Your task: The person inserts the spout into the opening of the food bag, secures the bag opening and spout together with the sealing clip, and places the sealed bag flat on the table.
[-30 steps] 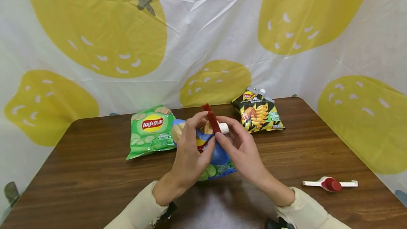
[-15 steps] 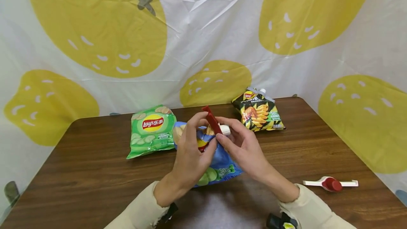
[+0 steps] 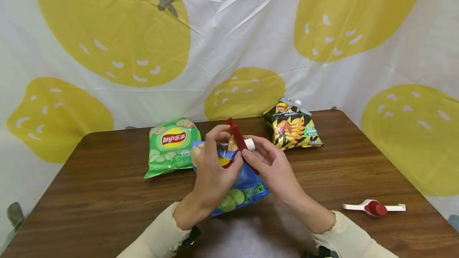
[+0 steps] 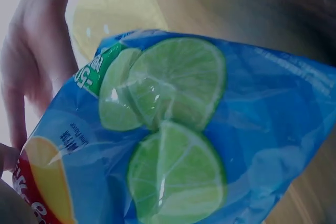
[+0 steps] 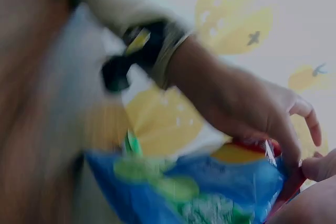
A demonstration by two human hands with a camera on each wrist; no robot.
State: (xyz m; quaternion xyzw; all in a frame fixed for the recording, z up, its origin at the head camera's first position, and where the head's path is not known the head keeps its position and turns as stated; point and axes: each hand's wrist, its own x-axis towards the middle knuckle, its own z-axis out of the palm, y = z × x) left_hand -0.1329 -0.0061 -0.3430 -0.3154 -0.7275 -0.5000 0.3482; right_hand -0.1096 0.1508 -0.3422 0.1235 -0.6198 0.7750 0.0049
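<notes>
A blue chip bag with lime slices printed on it hangs between both hands over the table. Across its gathered top lies a dark red bag clip with a white cap. My left hand holds the bag's top from the left, its fingertips near the clip's upper end. From the right, my right hand pinches the clip's lower end, thumb beside the cap. The bag's lime front fills the left wrist view. In the blurred right wrist view, my left hand reaches to the bag top.
A green Lay's bag lies at the back left of the brown table. At the back right, a black Lay's bag has a grey clip on top. A white clip with a red cap lies at the right.
The red clip's two arms, apart a second ago, now lie together as one bar. The blue bag's lower part has swung down and shows more. Both hands stay nearly in place.
</notes>
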